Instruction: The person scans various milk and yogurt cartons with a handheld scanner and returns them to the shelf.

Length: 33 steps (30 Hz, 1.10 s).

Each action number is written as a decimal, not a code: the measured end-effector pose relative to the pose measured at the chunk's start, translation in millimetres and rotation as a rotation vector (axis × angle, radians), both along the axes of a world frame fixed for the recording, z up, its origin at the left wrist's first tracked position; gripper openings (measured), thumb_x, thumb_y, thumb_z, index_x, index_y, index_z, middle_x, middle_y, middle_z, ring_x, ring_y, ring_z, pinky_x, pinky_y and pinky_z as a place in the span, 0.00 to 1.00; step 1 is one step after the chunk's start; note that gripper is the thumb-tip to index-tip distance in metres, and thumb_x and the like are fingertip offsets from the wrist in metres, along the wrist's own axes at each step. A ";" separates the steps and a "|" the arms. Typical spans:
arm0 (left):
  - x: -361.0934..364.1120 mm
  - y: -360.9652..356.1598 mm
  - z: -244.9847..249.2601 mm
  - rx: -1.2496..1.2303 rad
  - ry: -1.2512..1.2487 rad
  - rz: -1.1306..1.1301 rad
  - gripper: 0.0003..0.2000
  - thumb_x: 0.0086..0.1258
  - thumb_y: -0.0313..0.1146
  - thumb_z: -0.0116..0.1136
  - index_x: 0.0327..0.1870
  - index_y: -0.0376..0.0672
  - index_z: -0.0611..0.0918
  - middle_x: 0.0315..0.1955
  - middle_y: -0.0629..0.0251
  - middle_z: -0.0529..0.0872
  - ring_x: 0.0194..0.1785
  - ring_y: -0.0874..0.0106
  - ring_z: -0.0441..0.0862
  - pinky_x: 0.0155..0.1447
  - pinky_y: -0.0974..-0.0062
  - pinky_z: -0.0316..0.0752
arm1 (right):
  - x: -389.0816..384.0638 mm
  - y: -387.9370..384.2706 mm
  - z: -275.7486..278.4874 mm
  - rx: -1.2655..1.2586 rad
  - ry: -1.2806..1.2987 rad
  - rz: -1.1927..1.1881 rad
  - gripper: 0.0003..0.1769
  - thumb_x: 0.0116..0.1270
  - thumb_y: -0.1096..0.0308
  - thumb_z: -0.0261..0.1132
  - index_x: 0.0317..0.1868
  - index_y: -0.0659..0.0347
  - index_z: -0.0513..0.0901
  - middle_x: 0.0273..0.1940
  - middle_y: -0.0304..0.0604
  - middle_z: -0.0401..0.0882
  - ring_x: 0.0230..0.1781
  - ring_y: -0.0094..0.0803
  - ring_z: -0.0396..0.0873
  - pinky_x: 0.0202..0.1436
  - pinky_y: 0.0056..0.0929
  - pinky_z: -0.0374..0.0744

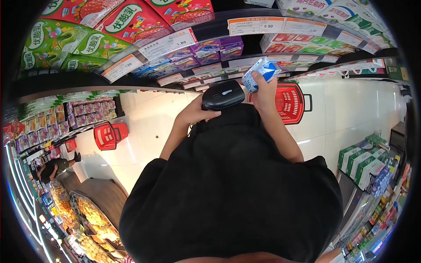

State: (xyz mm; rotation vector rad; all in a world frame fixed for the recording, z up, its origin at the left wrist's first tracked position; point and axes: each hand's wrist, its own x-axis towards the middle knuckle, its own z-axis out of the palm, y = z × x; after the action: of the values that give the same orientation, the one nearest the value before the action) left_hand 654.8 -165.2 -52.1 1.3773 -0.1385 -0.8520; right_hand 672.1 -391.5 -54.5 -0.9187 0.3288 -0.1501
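My right hand [265, 93] is closed around a small blue and white drink carton [264, 70], just in front of the shelf edge. The thumb presses on its near side. My left hand [192, 113] is beside a rounded black device [223, 94] with a white logo, in front of my body. Its thumb stretches along the lower edge of the device. The other fingers are hidden behind the device, so whether they grip anything does not show. Past my right wrist, a red shopping basket [302, 103] sits on the floor.
Shelves with price labels [256, 26] curve across the top. They hold red packs [131, 19], green packs [57, 46] and purple packs [206, 51]. More red baskets [105, 136] stand on the floor at left, near a person [55, 168]. Green and white boxes [362, 164] are stacked at right.
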 end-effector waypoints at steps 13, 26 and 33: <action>1.3 3.2 7.8 0.075 -0.045 0.001 0.32 0.53 0.25 0.68 0.62 0.34 0.68 0.29 0.67 0.82 0.22 0.81 0.74 0.25 0.82 0.68 | 0.8 0.4 -10.1 -0.149 -0.010 -0.008 0.24 0.57 0.78 0.64 0.53 0.66 0.66 0.44 0.47 0.75 0.42 0.35 0.81 0.45 0.34 0.84; -0.1 5.5 8.4 0.048 -0.038 0.024 0.35 0.53 0.23 0.67 0.65 0.35 0.66 0.29 0.66 0.82 0.22 0.80 0.74 0.25 0.81 0.69 | 0.5 -0.7 -9.0 -0.140 -0.016 0.027 0.22 0.58 0.78 0.64 0.52 0.65 0.67 0.43 0.46 0.75 0.41 0.34 0.81 0.42 0.35 0.86; -1.2 10.0 0.1 -0.006 -0.036 0.041 0.33 0.56 0.22 0.65 0.65 0.35 0.66 0.26 0.68 0.79 0.21 0.81 0.72 0.24 0.81 0.67 | -1.7 2.6 -8.8 -0.026 -0.015 0.053 0.23 0.60 0.71 0.64 0.55 0.63 0.68 0.46 0.45 0.75 0.44 0.32 0.79 0.45 0.33 0.82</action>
State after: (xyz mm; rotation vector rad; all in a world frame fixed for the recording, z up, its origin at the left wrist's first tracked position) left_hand 653.6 -155.2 -52.0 1.3857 -0.1399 -0.7928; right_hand 670.4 -388.9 -63.3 -0.9509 0.2889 -0.1133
